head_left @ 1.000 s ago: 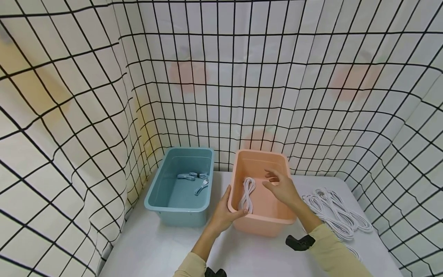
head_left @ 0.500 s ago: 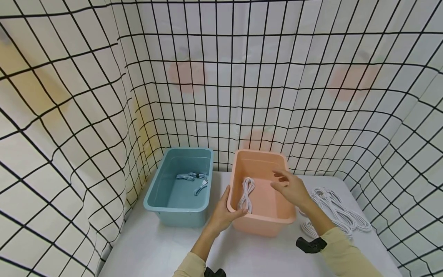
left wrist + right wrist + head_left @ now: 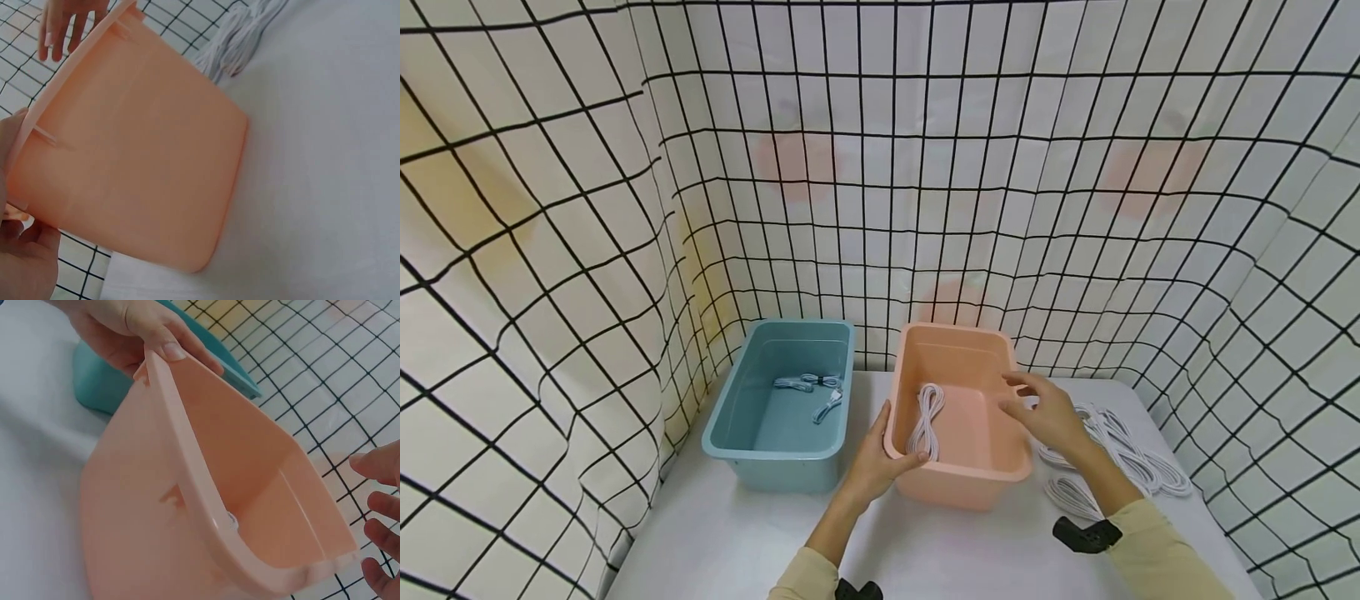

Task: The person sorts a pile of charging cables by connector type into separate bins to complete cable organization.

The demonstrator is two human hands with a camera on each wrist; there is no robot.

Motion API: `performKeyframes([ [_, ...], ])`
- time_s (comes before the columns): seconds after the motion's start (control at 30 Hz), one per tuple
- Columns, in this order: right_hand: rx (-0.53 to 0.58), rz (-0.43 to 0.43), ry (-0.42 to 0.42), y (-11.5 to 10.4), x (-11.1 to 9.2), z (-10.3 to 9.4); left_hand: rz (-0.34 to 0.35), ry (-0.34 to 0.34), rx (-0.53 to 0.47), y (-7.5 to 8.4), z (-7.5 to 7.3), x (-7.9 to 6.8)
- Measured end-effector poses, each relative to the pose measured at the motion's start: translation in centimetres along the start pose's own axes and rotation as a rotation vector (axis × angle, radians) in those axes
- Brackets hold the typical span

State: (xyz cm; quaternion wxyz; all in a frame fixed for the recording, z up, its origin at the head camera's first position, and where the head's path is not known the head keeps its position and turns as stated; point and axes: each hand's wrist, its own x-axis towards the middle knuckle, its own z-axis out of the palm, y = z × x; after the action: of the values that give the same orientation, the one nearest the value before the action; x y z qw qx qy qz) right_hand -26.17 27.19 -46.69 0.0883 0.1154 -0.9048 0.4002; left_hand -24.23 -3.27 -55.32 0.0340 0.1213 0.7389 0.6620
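An orange plastic bin (image 3: 973,472) stands mid-table, with a bundle of white cable (image 3: 927,421) along its left side. At the bin's near left corner my left hand (image 3: 871,467) grips the rim, thumb over the lip and fingers along the outer wall. My right hand (image 3: 1051,417) hovers by the right rim, fingers loosely bent and holding nothing; in the right wrist view its fingertips (image 3: 378,528) are apart from the bin. Coils of white cable (image 3: 1123,450) lie on the table right of the bin, partly hidden behind the right forearm.
Left of the orange bin stands a teal bin (image 3: 775,455) with several small tied cables (image 3: 808,382) inside. A black wire grid (image 3: 891,192) encloses the white table (image 3: 700,533) at the back and both sides.
My right hand has moved right, from above the inside of the orange bin to its right rim. My left hand keeps its grip on the corner. The head view has shifted slightly.
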Motion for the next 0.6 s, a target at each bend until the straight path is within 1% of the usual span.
performKeyframes([
  [0.03, -0.002, -0.003, 0.002, 0.2, -0.1, -0.1, 0.006, -0.003, -0.005, 0.0, 0.0, 0.0],
  [0.27, -0.019, 0.034, 0.01, 1.7, -1.4, -0.8, -0.022, -0.006, 0.015, 0.2, 0.0, -0.2],
  [0.47, -0.041, 0.042, 0.03, 2.7, -2.3, -1.4, -0.014, -0.001, 0.025, 0.1, 0.1, -0.1],
  [0.6, -0.026, 0.041, 0.048, 3.3, -2.9, -1.9, -0.007, 0.001, 0.016, 0.0, 0.0, -0.1],
])
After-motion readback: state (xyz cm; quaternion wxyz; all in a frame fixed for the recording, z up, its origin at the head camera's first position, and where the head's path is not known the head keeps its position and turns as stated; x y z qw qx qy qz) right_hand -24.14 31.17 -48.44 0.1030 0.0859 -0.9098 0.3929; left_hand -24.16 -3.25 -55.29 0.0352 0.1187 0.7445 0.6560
